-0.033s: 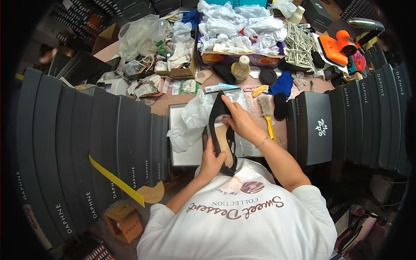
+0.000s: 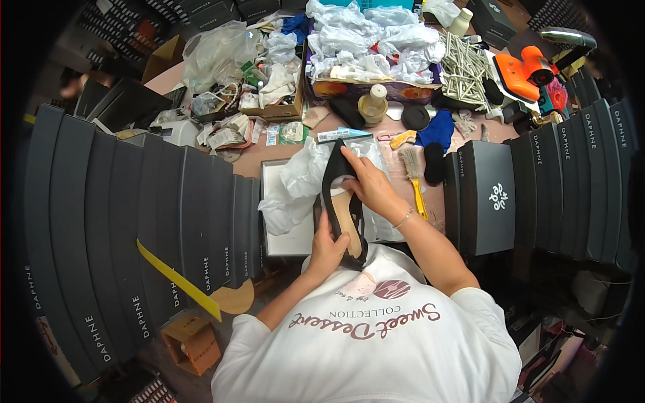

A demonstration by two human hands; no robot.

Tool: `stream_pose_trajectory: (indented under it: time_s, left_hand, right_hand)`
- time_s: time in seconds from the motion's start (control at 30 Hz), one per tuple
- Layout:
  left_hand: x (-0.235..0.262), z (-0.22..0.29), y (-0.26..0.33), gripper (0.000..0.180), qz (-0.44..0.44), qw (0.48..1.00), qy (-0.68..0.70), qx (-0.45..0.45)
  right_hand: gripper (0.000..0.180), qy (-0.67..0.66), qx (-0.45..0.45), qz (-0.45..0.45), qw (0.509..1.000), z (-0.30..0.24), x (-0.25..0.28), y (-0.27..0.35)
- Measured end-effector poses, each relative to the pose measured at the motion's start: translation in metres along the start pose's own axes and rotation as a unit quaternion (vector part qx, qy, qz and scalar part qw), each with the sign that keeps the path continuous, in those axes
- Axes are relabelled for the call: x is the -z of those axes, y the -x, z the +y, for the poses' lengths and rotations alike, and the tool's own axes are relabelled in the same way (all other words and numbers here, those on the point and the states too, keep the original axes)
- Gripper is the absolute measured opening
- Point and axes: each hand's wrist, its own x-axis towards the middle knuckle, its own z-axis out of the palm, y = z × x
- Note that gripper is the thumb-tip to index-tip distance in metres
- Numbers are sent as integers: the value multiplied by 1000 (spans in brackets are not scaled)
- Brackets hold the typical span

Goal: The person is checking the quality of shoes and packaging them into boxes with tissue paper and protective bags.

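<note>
A black pointed-toe shoe [image 2: 330, 176] with a beige insole [image 2: 345, 216] is held in front of my chest, toe pointing away from me. My left hand [image 2: 326, 246] grips its rear part from the left, thumb over the insole. Around the front, my right hand [image 2: 373, 188] is closed on the shoe's right side, fingers along the toe. Something white shows inside the toe opening. Beneath the shoe, an open shoebox [image 2: 290, 246] with a white inside holds crumpled white tissue paper [image 2: 302, 176].
Stacked dark shoeboxes wall me in at left [image 2: 161, 208] and right [image 2: 489, 201]. A yellow-handled brush [image 2: 418, 191] lies right of the tissue. Beyond stand a bottle of yellowish liquid [image 2: 373, 106], a carton [image 2: 373, 87] of white wrapped bundles, and an orange tool [image 2: 521, 75].
</note>
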Motion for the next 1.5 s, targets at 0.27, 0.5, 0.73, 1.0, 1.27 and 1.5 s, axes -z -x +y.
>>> stream_pose_trajectory:
  time_s: [0.27,0.5,0.73,1.0,1.27,1.5]
  left_hand:
    - [51,-3,-31,50,-49,818,543,183]
    - [73,25,-31,73,-148,642,724,204]
    - [68,23,-32,66,-196,627,724,208]
    - [67,27,-29,63,-187,785,570,154]
    - [49,29,-22,39,-29,943,328,51]
    - [26,34,-34,66,215,960,169,-55]
  right_hand:
    - [54,-246,-67,-16,967,-10,31,13]
    - [38,-306,-91,-91,943,-36,12,62]
    - [41,-244,-1,-73,967,-67,13,54]
    - [39,-231,29,-97,968,-75,18,57]
    - [79,-118,96,38,988,-94,16,65]
    - [45,-541,-160,76,822,-35,19,60]
